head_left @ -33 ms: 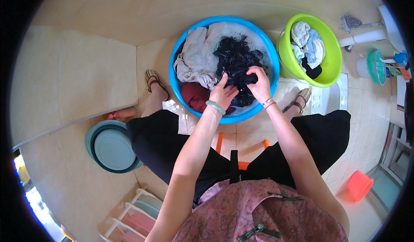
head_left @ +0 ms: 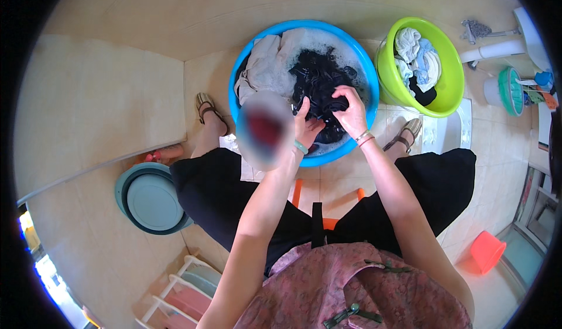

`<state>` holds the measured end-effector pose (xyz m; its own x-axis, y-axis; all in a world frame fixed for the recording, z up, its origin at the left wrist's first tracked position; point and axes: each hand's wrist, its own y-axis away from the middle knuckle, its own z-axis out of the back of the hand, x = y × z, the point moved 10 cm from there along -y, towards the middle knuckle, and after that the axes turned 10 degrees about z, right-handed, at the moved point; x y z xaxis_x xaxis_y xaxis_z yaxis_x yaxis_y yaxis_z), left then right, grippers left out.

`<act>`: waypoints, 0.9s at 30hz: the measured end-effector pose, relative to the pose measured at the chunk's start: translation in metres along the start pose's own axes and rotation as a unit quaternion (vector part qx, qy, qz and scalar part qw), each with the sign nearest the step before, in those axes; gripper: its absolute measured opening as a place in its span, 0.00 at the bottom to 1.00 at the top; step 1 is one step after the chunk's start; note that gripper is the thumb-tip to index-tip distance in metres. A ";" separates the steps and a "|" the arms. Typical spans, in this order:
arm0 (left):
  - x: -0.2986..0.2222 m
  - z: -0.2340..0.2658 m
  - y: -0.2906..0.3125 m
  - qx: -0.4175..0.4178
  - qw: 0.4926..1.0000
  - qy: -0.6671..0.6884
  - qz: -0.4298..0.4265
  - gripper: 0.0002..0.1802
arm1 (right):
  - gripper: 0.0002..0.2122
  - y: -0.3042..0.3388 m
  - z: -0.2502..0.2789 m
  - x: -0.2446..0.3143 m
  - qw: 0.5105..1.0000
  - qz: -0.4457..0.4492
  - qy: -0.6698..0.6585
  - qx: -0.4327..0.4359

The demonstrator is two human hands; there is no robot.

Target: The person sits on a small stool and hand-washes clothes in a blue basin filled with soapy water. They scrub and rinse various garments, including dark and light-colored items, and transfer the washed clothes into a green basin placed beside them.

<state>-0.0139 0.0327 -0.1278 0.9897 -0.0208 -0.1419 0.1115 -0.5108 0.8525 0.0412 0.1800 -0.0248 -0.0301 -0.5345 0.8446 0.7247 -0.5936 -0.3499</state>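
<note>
Barely anything has moved except our right hand point(head_left: 351, 114), edged slightly upward, so we judge the same piece is being worked. Our blue tub point(head_left: 373, 82) holds suds point(head_left: 344, 46), with pale cloth point(head_left: 262, 65) at the left and the black cloth point(head_left: 317, 74) to its right, a bunched fold showing plainer now. Our right fingers curl inward, pinching that fold; our left hand point(head_left: 305, 128) faces it, spread with thumb raised, though we cannot tell whether it touches cloth.
</note>
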 end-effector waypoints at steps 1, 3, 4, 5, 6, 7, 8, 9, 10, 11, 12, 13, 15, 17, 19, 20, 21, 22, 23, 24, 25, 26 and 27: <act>0.004 -0.004 -0.004 -0.001 1.000 0.013 0.010 0.56 | 0.18 -0.011 -0.001 0.015 0.999 0.019 -0.037 0.005; 0.004 -0.025 -0.012 0.087 0.993 0.081 0.029 0.50 | 0.18 -0.032 0.002 0.054 0.993 0.074 -0.079 0.036; -0.006 -0.049 -0.005 0.183 0.980 0.075 0.000 0.41 | 0.17 -0.040 0.005 0.073 0.990 0.090 -0.095 0.055; -0.014 -0.061 -0.001 0.191 0.979 0.066 -0.018 0.39 | 0.16 -0.047 0.010 0.088 0.984 0.089 -0.128 0.082; -0.019 -0.072 -0.001 0.249 0.966 0.067 0.000 0.39 | 0.16 -0.052 0.012 0.104 0.976 0.089 -0.165 0.110; -0.022 -0.077 -0.002 0.302 0.950 0.070 0.017 0.38 | 0.15 -0.055 0.012 0.121 0.965 0.087 -0.205 0.139; -0.022 -0.080 -0.003 0.342 0.936 0.080 0.031 0.37 | 0.15 -0.055 0.011 0.133 0.952 0.058 -0.245 0.175; -0.014 -0.086 -0.001 0.295 0.948 0.087 0.079 0.36 | 0.17 -0.054 0.016 0.140 0.933 0.060 -0.280 0.218; -0.015 -0.091 0.005 0.280 0.955 0.075 0.068 0.35 | 0.17 -0.054 0.018 0.149 0.921 0.071 -0.296 0.243; -0.013 -0.096 0.009 0.265 0.961 0.064 0.056 0.34 | 0.17 -0.053 0.019 0.158 0.907 0.082 -0.314 0.268; -0.008 -0.095 0.013 0.249 0.962 0.087 0.075 0.31 | 0.17 -0.053 0.022 0.161 0.904 0.070 -0.328 0.266; 0.004 -0.088 0.002 0.272 0.944 0.065 0.176 0.24 | 0.17 -0.060 0.028 0.169 0.900 0.096 -0.332 0.265; -0.015 -0.064 0.005 0.255 0.963 0.007 -0.090 0.18 | 0.18 -0.076 0.047 0.147 0.898 0.032 -0.403 0.171; 0.004 -0.051 -0.018 0.182 0.979 0.084 0.037 0.28 | 0.21 -0.091 0.057 0.096 0.909 -0.111 -0.400 0.016; 0.012 -0.080 0.017 0.222 0.968 0.080 0.082 0.36 | 0.25 -0.105 0.063 0.048 0.947 -0.131 -0.294 0.004; 0.009 -0.097 0.039 0.245 0.964 0.071 0.074 0.44 | 0.27 -0.103 0.060 0.017 0.955 -0.161 -0.249 0.014; 0.008 -0.104 0.049 0.266 0.959 0.062 0.075 0.43 | 0.26 -0.097 0.050 -0.012 0.960 -0.197 -0.196 0.039; 0.008 -0.111 0.056 0.287 0.954 0.054 0.075 0.42 | 0.26 -0.089 0.038 -0.030 0.970 -0.187 -0.143 0.056; 0.009 -0.117 0.062 0.306 0.948 0.046 0.074 0.40 | 0.26 -0.080 0.027 -0.046 0.977 -0.177 -0.091 0.074; 0.009 -0.122 0.066 0.314 0.944 0.065 0.079 0.34 | 0.26 -0.066 0.014 -0.063 0.963 -0.217 -0.143 0.073; 0.011 -0.121 0.064 0.289 0.950 0.081 0.088 0.31 | 0.26 -0.049 0.004 -0.077 0.944 -0.257 -0.192 0.072; 0.012 -0.119 0.063 0.263 0.955 0.097 0.095 0.28 | 0.26 -0.029 -0.005 -0.090 0.894 -0.292 -0.340 0.009; 0.011 -0.110 0.063 0.231 0.961 0.118 0.096 0.26 | 0.24 -0.016 -0.011 -0.079 0.837 -0.312 -0.448 -0.041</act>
<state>0.0134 0.0944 -0.0204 0.9870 0.0143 0.1601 -0.0736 -0.8452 0.5294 0.0245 0.2250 -0.0902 0.1707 0.5388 0.8250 0.7094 -0.6483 0.2766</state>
